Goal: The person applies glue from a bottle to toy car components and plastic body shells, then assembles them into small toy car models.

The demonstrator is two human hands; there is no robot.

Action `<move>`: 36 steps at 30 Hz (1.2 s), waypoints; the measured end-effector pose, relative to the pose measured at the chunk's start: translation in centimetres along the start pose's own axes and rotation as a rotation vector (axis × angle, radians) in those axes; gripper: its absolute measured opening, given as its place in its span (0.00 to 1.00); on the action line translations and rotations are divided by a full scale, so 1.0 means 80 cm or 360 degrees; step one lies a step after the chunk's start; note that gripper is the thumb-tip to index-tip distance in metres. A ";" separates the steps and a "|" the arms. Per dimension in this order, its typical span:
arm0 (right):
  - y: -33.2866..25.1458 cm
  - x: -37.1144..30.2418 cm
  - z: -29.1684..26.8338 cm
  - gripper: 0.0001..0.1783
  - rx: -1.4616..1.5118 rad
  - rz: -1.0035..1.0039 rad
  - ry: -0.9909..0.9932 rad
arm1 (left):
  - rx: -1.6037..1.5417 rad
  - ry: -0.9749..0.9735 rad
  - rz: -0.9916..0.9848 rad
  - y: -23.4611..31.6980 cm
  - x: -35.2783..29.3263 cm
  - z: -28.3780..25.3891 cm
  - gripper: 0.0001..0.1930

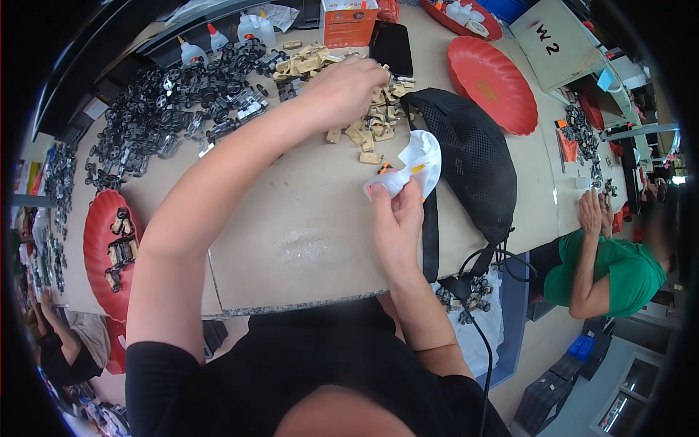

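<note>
My left hand [348, 89] reaches over the pile of small beige plastic toy-car parts [309, 61] at the back of the table. Its fingers are curled down and closed; whatever they hold is hidden behind the hand. Closer to me, my right hand [399, 226] pinches a curled white sheet [424, 154] between thumb and fingers. Small orange and yellow patches show on that sheet, like stickers. A few loose beige parts [370, 157] lie just beyond it. Right of the sheet rests a black mesh bag [473, 164] with straps and a cord.
Black toy-car chassis [160, 102] are heaped at the back left, before glue bottles [218, 38]. A red tray [109, 255] holds several assembled pieces; another red tray [495, 84] lies right. A phone [391, 48] stands near an orange box [348, 22]. A person in green [611, 273] works at right.
</note>
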State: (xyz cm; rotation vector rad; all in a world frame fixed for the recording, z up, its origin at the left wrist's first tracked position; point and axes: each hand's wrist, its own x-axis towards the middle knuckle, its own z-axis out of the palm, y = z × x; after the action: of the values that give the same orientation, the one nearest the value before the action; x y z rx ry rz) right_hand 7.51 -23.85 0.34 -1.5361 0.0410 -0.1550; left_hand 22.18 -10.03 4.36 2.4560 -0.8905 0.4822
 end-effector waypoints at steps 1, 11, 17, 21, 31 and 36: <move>-0.002 -0.001 0.000 0.10 -0.0005 0.0003 -0.0006 | 0.0010 -0.0044 0.0006 -0.014 0.021 0.022 0.11; -0.003 0.008 -0.005 0.11 0.0060 0.0006 0.0229 | 0.0069 -0.0636 -0.0141 -0.006 0.049 0.049 0.12; -0.009 0.011 -0.006 0.10 0.0134 0.0003 0.0195 | -0.0225 -0.0729 0.0143 0.010 -0.011 0.016 0.11; -0.003 0.012 -0.006 0.10 0.0056 -0.0089 0.0168 | -0.0318 -0.0813 0.0304 0.024 -0.050 -0.005 0.10; 0.006 0.014 -0.001 0.11 0.0019 -0.0266 0.0188 | -0.0158 -0.0332 0.0608 0.039 -0.116 -0.055 0.09; -0.002 0.003 0.001 0.17 0.0095 -0.0299 0.0059 | -0.0585 0.0311 -0.0460 0.047 -0.190 -0.091 0.06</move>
State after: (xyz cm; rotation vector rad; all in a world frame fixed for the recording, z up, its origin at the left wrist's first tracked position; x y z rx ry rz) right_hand 7.75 -23.77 0.51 -1.4766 -0.0782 -0.3310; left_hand 7.48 -0.98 4.38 2.1111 -0.4833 0.4049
